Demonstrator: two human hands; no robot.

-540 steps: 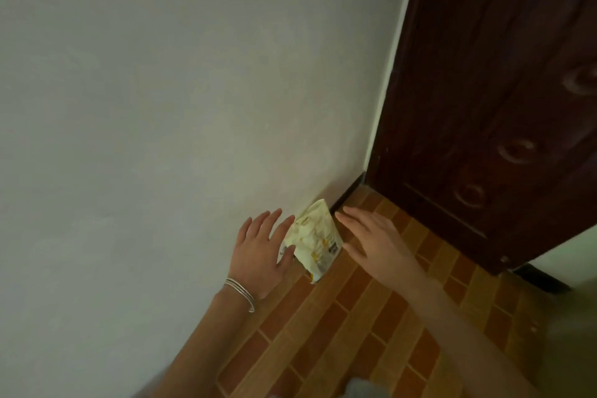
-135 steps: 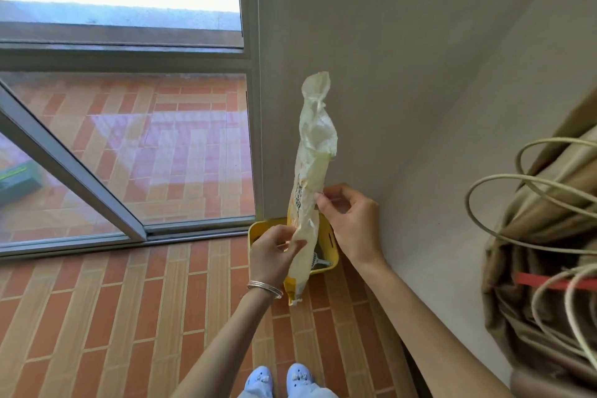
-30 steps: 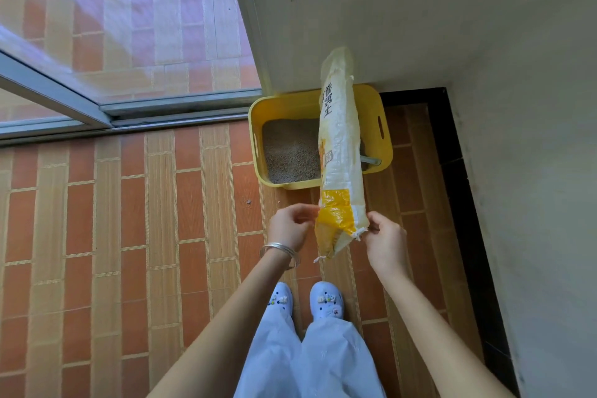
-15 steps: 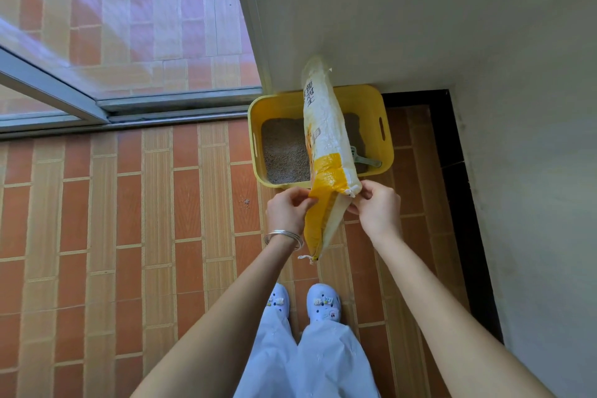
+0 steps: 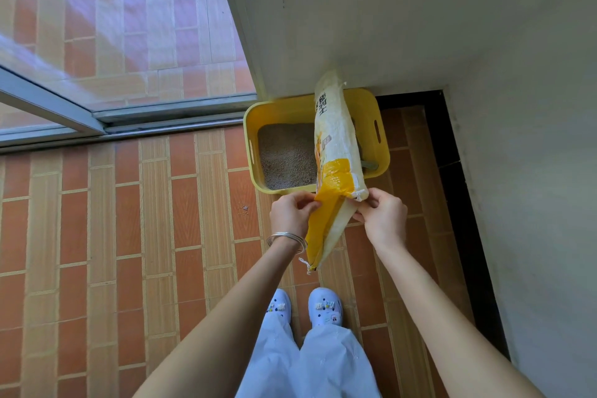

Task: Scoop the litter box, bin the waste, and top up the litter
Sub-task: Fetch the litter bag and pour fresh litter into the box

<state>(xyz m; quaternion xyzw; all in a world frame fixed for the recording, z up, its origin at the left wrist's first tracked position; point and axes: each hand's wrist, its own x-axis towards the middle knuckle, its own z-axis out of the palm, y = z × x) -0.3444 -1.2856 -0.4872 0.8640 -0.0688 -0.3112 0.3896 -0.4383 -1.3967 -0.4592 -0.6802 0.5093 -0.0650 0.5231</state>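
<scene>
The bag (image 5: 336, 152) hides the middle of the box (image 5: 379, 157), so I see litter (image 5: 286, 155) only on its left side, and of the scoop (image 5: 370, 165) just a grey stub of handle poking out right of the bag. Whether anything pours from the bag's far end I cannot tell; that end is up by the wall at top centre.

One bag, one box, one scoop, two hands, two shoes (image 5: 324, 306) at the bottom centre, and bangles (image 5: 287, 238) on my left wrist.

My left hand (image 5: 290, 215) pinches the bag's yellow bottom corner with curled fingers; my right hand (image 5: 382, 215) grips the opposite corner. The bag slants up and away from both, over the box on the floor in the corner, mid-frame.
</scene>
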